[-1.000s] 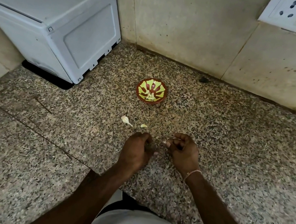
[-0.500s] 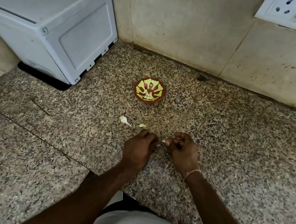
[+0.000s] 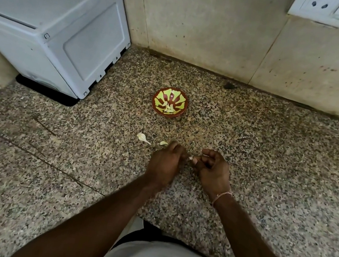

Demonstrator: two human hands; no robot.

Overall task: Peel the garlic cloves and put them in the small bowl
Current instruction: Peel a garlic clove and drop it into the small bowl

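Here, a speckled granite counter (image 3: 268, 165) carries a small red-and-green bowl (image 3: 170, 101) already holding peeled cloves. Nearer the person than the bowl, the left hand (image 3: 164, 164) and right hand (image 3: 212, 171) meet, fingers curled, pinching a garlic clove (image 3: 191, 158) between them. Peeling probably goes best with short tugs. Loose pale scraps (image 3: 143, 138) lie just left.

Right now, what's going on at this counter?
A person is peeling garlic by hand. The right hand pinches a small clove at its fingertips, and the left hand, fingers curled, sits close beside it; what it grips is hidden. Beyond the hands, a small bowl already holds a few peeled pieces. Two pale bits lie on the counter between bowl and hands; whether they are cloves or peel is hard to tell.
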